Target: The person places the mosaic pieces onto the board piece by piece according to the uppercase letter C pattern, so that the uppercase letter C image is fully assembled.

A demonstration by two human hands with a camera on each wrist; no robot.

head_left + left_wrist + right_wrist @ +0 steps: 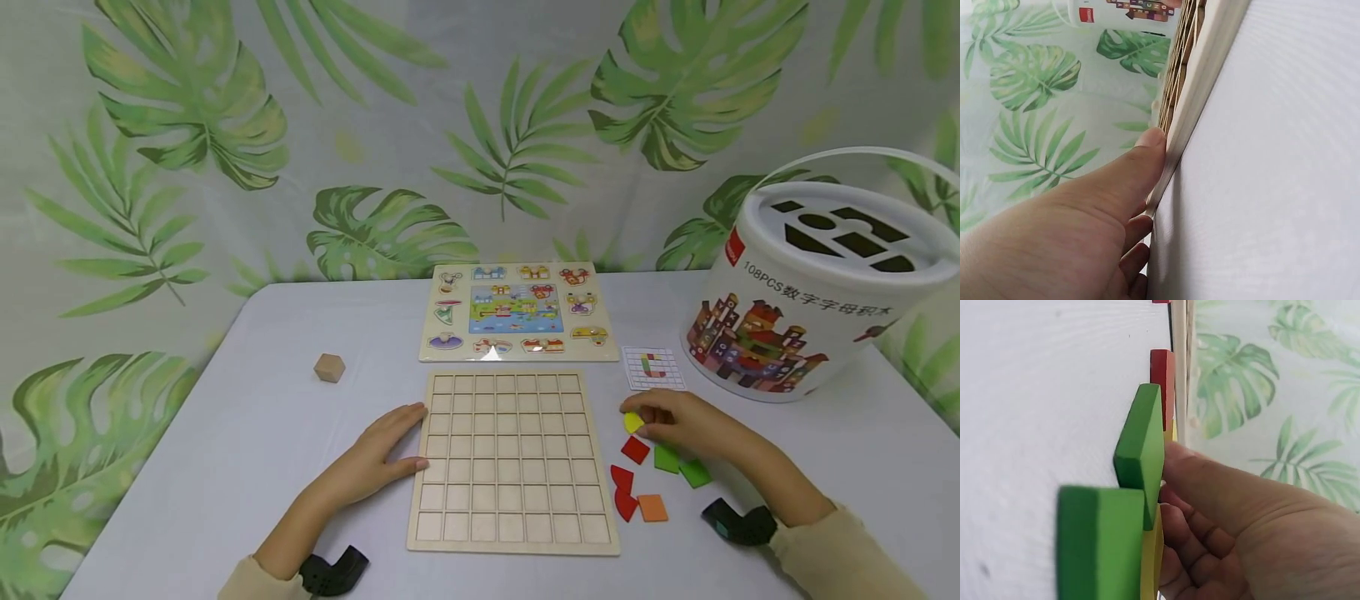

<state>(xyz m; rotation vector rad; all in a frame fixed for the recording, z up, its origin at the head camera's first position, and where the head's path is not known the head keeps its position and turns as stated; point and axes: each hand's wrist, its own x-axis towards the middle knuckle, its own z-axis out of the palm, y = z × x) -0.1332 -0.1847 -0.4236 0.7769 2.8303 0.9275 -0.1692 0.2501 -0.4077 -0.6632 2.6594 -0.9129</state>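
The wooden grid board (pixel 513 462) lies flat on the bench (pixel 225 442) with every square bare, so by the look of it no piece has gone in yet. The left hand (pixel 378 454) rests against the board's left edge, fingers straight and holding nothing. Just right of the board, the right hand (pixel 675 421) curls its fingers round a yellow piece (pixel 632 422). Red (pixel 635 450), green (pixel 696 473) and orange (pixel 652 507) pieces lie loose beside it, below a pattern card (pixel 653 367).
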